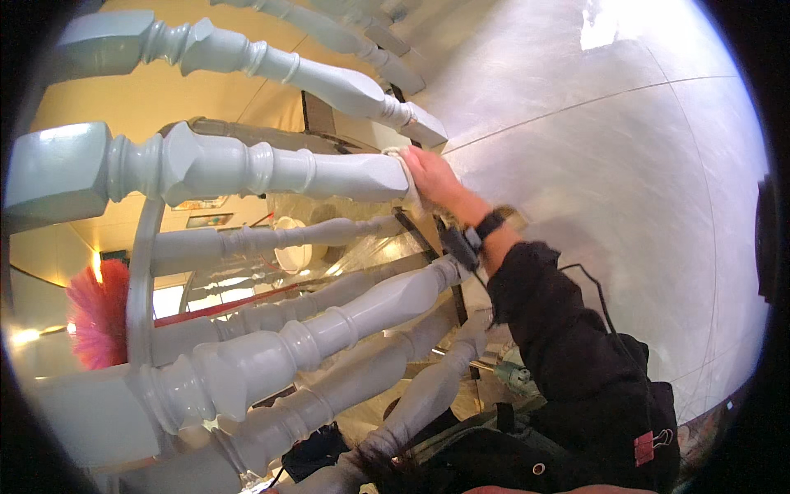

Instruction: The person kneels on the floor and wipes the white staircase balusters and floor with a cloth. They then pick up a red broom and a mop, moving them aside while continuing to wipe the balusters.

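A light-grey turned baluster [216, 167] with a glossy finish runs across the view from the left. Near its narrower right end, my right hand [429, 176] presses a pale cloth [412, 179] around the squared part, the fingers bent over it. A black wristband with a small device [460, 244] and a cable is on that wrist, below a black sleeve. My left hand is not in view. A sliver of skin at the bottom edge cannot be made out.
More grey balusters [247, 376] lie below and above [333, 80]. Between them show a white bucket [293, 244] and a green-bodied tool [513, 373]. A pink bristly brush head [99, 315] is at the left, pale floor tiles [617, 185] at the right.
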`<action>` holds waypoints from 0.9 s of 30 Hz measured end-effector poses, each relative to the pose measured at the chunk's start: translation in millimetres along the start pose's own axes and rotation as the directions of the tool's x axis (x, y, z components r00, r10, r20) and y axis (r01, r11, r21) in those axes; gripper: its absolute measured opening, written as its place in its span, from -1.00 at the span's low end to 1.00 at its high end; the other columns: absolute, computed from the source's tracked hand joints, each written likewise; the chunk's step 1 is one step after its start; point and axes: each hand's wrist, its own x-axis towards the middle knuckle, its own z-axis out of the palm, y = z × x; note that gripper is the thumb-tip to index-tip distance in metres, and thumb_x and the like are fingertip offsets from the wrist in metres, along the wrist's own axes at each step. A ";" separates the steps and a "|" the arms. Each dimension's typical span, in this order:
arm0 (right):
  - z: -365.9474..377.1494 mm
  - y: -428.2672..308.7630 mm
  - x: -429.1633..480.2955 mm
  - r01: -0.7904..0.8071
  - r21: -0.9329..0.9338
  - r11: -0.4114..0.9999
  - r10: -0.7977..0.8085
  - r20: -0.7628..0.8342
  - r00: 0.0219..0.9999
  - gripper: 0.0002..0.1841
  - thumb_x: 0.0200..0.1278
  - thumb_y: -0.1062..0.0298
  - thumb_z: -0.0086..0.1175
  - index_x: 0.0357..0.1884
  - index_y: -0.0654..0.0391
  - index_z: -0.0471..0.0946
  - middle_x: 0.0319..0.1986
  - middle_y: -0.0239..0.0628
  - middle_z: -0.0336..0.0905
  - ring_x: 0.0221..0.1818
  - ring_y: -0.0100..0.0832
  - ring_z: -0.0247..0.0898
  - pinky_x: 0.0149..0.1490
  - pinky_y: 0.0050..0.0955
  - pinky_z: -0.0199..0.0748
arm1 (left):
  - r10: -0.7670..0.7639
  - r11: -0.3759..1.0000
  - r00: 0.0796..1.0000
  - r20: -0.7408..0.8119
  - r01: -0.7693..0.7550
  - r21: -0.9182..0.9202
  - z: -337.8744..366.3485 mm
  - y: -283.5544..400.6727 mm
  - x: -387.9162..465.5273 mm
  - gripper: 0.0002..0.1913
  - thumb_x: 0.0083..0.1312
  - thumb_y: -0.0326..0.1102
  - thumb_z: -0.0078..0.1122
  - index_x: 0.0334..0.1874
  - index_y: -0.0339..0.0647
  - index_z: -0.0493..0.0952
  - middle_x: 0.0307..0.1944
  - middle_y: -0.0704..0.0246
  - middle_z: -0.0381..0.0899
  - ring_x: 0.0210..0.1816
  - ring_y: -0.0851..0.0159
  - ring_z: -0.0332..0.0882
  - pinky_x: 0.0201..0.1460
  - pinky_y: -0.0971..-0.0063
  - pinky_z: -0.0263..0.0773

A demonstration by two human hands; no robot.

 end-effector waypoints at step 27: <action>-5.6 -12.8 -33.1 0.116 0.126 0.985 -0.126 0.076 0.989 -0.18 -0.27 0.28 0.48 0.16 0.15 0.38 -0.11 -0.09 0.60 -0.05 -0.09 0.54 0.05 -0.29 0.47 | -0.059 0.997 0.998 0.038 0.057 0.048 -11.0 16.5 -8.0 -0.59 0.46 -0.26 -0.15 0.27 -0.32 0.20 -0.17 0.06 0.49 -0.32 0.20 0.55 -0.34 0.46 0.53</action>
